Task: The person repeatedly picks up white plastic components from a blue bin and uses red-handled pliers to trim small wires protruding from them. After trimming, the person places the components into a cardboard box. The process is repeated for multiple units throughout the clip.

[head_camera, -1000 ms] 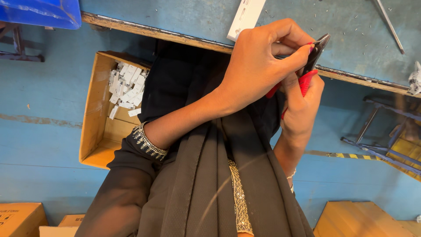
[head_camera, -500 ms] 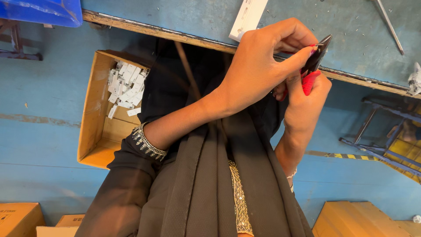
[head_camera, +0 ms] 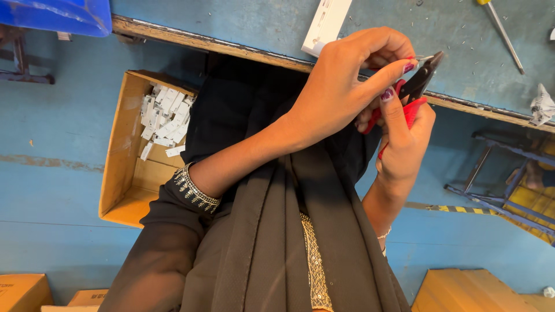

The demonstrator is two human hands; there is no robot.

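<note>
**Both hands closed around a small red-handled cutter**

I see my right hand [head_camera: 404,138] wrapped around the red-handled cutter [head_camera: 417,92], the fingers curled on its red grips, so this hand is clenched on the tool. The dark nose of the cutter points to about 1 o'clock, over the edge of the blue workbench [head_camera: 451,40]. My left hand [head_camera: 347,86] crosses over from 8 o'clock and sits on top of the right one; its thumb and forefinger are pressed together at the tip of the cutter, on something too small for me to tell.

On the bench, a white flat strip [head_camera: 327,26] lies at 11 o'clock from the hands and a screwdriver [head_camera: 502,34] at 2 o'clock. On the floor, at 9 o'clock, stands an open cardboard box [head_camera: 124,167] with small white pieces [head_camera: 165,118] inside.
</note>
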